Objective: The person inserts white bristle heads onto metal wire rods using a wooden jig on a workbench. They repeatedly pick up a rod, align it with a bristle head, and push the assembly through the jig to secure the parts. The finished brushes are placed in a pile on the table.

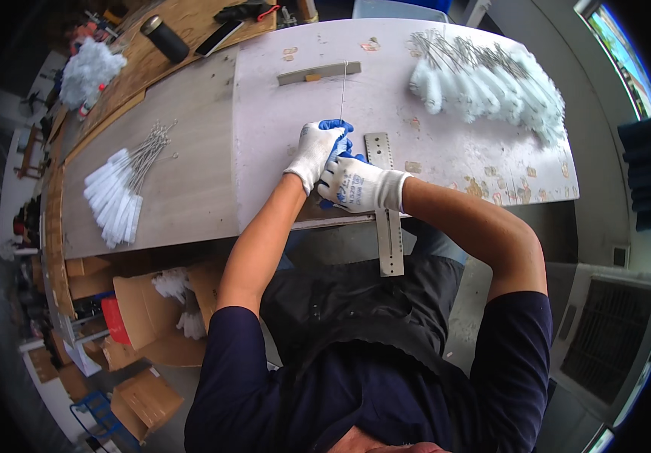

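Note:
My left hand [315,153] and my right hand [355,184], both in white gloves with blue palms, are clasped together over the near edge of the white tabletop [454,113]. Between them they grip the near end of a thin metal wire [343,90] that runs straight away toward a flat metal bar [318,72]. What is wrapped on the gripped end is hidden by the gloves. A slotted metal strip [387,226] lies under my right hand and overhangs the table edge.
A big heap of white fluffy wire-handled brushes [491,79] lies at the far right. A smaller bundle of such brushes [118,196] rests on the grey board at left. Open cardboard boxes [152,317] stand on the floor at lower left. A dark cylinder [164,38] lies far left.

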Demonstrator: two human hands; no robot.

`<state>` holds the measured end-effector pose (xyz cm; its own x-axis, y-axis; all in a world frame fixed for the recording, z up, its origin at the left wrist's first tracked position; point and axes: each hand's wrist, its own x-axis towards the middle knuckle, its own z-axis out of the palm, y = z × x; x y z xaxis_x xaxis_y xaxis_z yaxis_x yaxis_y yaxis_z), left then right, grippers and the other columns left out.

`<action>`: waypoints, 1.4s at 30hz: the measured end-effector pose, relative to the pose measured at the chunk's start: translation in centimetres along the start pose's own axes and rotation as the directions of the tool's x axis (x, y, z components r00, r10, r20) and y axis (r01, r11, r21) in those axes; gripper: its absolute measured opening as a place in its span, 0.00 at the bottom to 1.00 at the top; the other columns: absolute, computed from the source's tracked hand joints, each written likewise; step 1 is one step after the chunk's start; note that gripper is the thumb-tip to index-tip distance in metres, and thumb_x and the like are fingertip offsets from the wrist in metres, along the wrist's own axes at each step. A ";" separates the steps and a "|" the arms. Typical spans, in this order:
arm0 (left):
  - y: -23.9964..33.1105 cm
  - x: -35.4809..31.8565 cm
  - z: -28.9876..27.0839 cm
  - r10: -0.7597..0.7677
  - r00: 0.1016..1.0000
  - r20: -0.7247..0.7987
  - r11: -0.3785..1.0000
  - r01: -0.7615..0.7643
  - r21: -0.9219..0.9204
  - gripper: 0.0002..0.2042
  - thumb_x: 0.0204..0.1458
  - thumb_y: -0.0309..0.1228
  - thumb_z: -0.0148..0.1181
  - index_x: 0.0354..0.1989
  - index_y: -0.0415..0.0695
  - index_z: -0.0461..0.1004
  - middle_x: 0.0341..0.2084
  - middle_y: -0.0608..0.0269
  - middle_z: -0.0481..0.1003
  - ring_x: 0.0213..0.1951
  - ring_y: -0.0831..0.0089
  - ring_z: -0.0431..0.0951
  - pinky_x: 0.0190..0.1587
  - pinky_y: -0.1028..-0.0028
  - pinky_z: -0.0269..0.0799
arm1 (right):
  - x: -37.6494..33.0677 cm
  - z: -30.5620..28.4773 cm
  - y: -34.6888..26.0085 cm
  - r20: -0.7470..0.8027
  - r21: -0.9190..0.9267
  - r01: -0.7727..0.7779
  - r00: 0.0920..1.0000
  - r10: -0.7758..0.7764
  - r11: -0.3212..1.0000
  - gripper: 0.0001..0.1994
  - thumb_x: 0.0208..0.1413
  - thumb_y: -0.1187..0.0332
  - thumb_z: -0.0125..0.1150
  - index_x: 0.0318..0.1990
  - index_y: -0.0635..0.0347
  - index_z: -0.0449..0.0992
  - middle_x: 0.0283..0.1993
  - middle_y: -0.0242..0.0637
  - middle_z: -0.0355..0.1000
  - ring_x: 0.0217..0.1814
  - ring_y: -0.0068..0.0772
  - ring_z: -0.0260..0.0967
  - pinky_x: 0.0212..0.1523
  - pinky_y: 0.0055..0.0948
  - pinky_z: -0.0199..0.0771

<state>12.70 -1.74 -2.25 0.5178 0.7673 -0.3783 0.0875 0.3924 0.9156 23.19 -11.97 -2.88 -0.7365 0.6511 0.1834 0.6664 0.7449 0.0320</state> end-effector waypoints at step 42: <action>-6.2 -16.7 -10.1 -0.240 0.902 0.359 0.965 0.263 -0.017 0.16 0.67 0.37 0.52 0.29 0.41 0.76 0.15 0.76 0.65 0.15 0.87 0.60 0.18 0.81 0.53 | 1.5 -4.3 -3.5 0.503 -0.015 -0.371 0.800 0.328 0.928 0.21 0.56 0.53 0.62 0.46 0.64 0.74 0.35 0.45 0.80 0.38 0.47 0.81 0.40 0.43 0.79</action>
<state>-5.10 -11.90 -2.99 0.7513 0.4164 -0.5120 0.2063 0.5888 0.7816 20.26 -14.21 1.51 -0.4289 0.8380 -0.3374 0.8938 0.4478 -0.0241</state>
